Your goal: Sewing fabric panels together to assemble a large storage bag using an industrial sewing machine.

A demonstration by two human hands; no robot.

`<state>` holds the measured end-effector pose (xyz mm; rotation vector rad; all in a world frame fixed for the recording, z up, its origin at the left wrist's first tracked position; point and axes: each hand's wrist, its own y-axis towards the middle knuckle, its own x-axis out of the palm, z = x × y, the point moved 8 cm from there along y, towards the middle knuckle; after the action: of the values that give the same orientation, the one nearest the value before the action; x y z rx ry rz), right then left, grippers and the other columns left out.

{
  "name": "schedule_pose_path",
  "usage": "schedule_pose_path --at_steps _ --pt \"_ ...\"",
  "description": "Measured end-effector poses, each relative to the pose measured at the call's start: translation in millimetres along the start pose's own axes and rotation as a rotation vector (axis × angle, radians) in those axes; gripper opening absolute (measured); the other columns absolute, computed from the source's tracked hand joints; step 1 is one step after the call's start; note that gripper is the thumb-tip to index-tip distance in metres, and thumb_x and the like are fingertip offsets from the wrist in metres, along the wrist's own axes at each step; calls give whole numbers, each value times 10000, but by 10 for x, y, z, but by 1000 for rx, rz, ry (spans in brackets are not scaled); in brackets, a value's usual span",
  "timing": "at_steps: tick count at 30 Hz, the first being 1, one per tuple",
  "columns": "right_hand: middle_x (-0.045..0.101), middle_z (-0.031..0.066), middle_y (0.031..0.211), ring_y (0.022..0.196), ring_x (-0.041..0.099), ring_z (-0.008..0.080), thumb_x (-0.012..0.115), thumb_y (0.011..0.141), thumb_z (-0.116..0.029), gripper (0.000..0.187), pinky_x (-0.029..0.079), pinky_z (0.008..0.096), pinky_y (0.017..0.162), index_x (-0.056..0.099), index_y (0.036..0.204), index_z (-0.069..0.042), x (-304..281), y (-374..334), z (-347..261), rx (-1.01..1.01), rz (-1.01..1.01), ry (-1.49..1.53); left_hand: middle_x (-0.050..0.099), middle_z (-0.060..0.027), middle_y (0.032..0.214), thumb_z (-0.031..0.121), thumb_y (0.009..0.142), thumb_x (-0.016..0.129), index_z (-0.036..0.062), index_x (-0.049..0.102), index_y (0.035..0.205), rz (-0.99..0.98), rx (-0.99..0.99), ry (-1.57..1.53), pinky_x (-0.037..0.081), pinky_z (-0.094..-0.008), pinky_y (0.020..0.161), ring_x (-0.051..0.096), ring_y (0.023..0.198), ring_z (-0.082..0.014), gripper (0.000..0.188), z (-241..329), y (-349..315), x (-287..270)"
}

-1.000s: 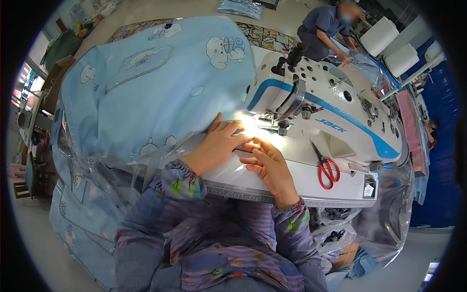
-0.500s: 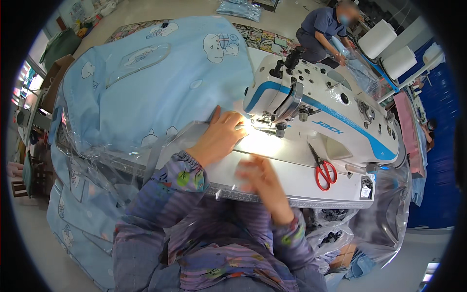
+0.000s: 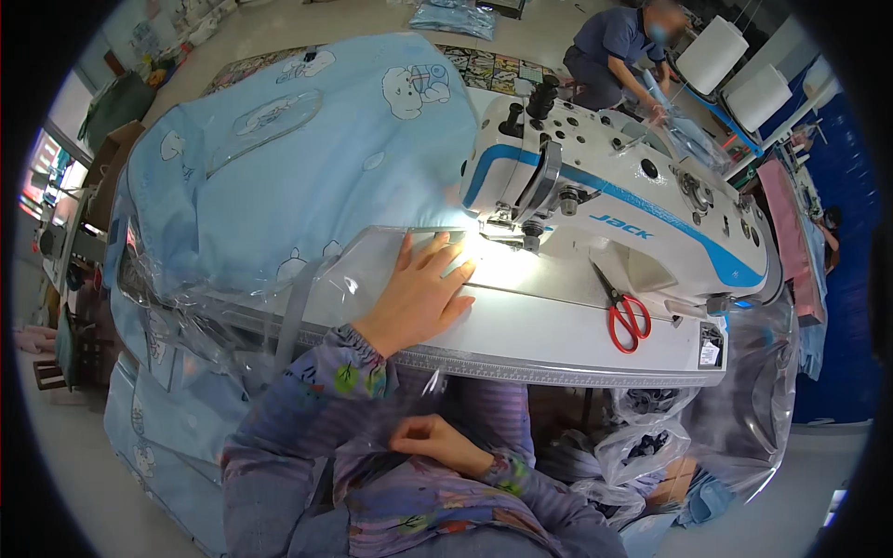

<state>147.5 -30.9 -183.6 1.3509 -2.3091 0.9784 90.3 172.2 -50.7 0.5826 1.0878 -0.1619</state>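
While under the spread left hand [image 3: 419, 296] (right hand [image 3: 445, 444] curled, lower), clear plastic [image 3: 358, 272], blue fabric [image 3: 307, 195] beyond.

Free tabletop [image 3: 535, 337], sewing machine [image 3: 605, 191] beyond

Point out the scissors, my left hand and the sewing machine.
Scissors [image 3: 615, 298]: head view, at the pivot between blades and red handles.
Left hand [image 3: 419, 296]: head view, on the back of the hand.
Sewing machine [image 3: 642, 209]: head view, on its arm.

Matt meets gloss
I see matt blue cloth [image 3: 298, 195], glossy clear plastic [image 3: 358, 276], a smooth, shiny sewing machine [image 3: 595, 197], a smooth white counter [image 3: 549, 325], and scissors [image 3: 616, 298], part metal, part plastic-looking.
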Motion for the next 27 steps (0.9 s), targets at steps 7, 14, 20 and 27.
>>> schedule_pose_path --at_steps 7,14,20,27 --pt "702 109 1178 1106 626 141 682 988 -106 151 472 289 980 670 1095 0 65 -395 -225 -59 -26 242 525 -147 1281 348 925 689 81 608 1330 -28 -9 11 282 -670 1150 457 1336 -347 492 55 53 -49" --pt "692 113 1213 1140 612 156 670 1004 -137 241 476 299 985 639 1200 0 184 -440 -235 -181 -159 140 526 -142 1254 344 921 697 49 568 1370 -151 -8 12 351 -611 1134 478 1303 -334 552 314 -209 -59" --pt "677 89 1240 1130 603 142 666 1011 -176 282 465 303 1004 637 1227 3 186 -423 -112 -28 -104 13 530 -155 1311 345 927 685 48 549 1398 -170 -7 60 342 -606 1144 459 1350 -336 573 440 -380 -159" --pt "663 69 1245 1104 590 126 674 1003 -185 276 468 287 970 660 1215 -9 172 -428 -142 -61 -108 64 496 -146 1409 361 925 689 76 484 1472 -265 21 73 266 -608 1189 396 1437 -331 650 534 -534 -154"
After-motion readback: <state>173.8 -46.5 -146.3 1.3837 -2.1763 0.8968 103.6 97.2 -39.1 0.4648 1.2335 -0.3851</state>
